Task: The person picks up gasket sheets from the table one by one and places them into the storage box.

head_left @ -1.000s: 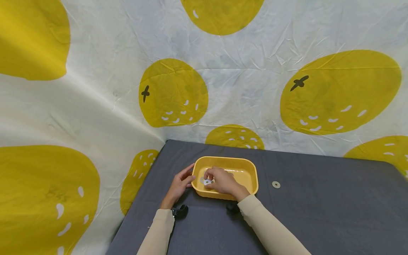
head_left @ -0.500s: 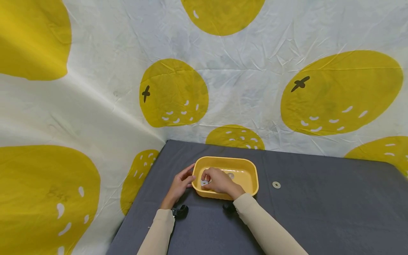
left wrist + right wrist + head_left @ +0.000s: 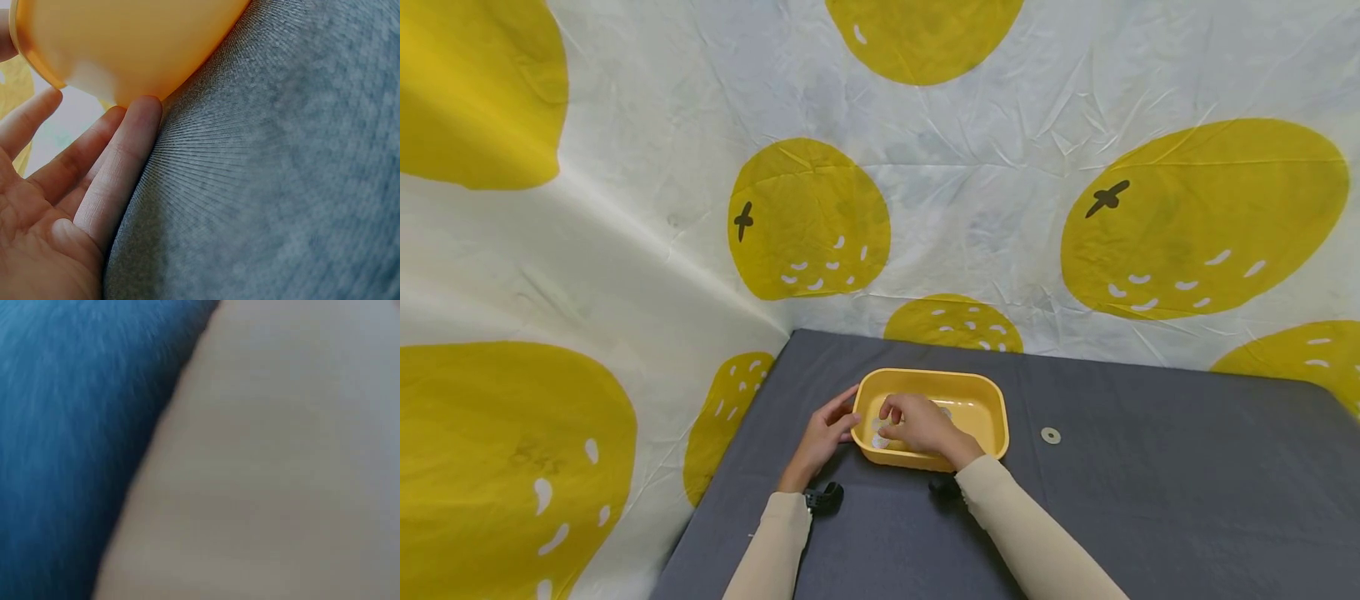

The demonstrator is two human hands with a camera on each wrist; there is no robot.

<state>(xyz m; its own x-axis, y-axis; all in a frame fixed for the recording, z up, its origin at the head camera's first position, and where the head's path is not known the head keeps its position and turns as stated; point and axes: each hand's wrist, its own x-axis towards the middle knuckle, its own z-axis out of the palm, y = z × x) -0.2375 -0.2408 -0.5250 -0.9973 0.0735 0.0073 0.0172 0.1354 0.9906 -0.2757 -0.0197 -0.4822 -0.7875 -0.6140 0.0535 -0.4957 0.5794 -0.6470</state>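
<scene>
A yellow plastic tray [image 3: 977, 385] stands on the dark grey cloth. My left hand [image 3: 817, 442] holds its left end, thumb at the rim and fingers along the outer wall; the left wrist view shows the fingertips [image 3: 145, 107] against the wall. My right hand [image 3: 921, 423] reaches down inside the tray with bent fingers, right beside pale flat washers [image 3: 879, 442] near the left end. Whether a washer is between those fingertips I cannot tell. Another disc [image 3: 946, 412] shows partly behind the hand. The right wrist view holds only a blurred sleeve [image 3: 262, 462] and cloth.
One pale washer [image 3: 1050, 436] lies on the grey cloth [image 3: 1165, 483] to the right of the tray. A white curtain [image 3: 970, 208] with yellow fruit prints hangs behind and to the left of the table.
The right hand shifted left within the tray with a washer at its fingertips, then slightly back right. The pale washers now show lower, beside the thumb. The left hand and tray stay in place.
</scene>
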